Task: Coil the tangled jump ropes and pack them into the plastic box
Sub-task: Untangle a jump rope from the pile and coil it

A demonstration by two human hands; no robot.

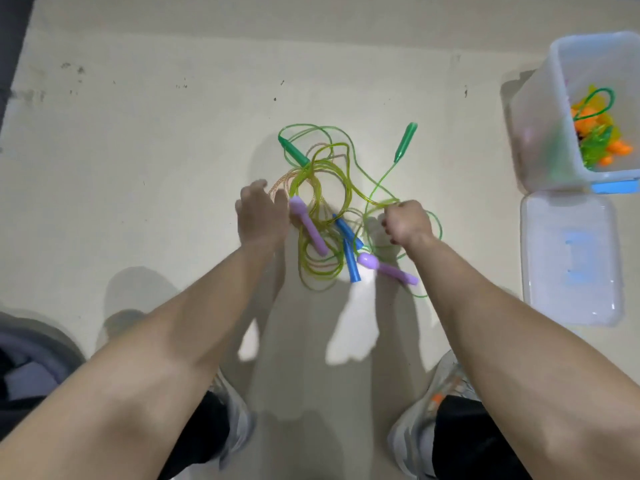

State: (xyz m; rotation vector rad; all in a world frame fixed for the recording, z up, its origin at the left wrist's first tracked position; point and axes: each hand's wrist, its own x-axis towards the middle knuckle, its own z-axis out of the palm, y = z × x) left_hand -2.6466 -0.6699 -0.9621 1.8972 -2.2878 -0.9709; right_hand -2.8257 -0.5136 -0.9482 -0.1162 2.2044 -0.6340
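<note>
A tangle of jump ropes point(327, 188) lies on the pale floor, with green handles point(406, 142), blue handles point(350, 259) and purple handles point(386, 268) sticking out of yellow-green and pinkish cords. My left hand point(261, 213) reaches over the tangle's left side, beside a purple handle point(308, 223), fingers loose, blurred. My right hand point(407, 221) is curled into a fist round the green cord at the tangle's right edge. The clear plastic box point(540, 109) stands at the far right with coiled orange-handled ropes point(602, 133) inside.
The box's clear lid point(571, 258) with blue clips lies flat on the floor just below the box. My two shoes point(429, 410) stand at the bottom of the view. A dark bundle point(31, 362) sits at the lower left.
</note>
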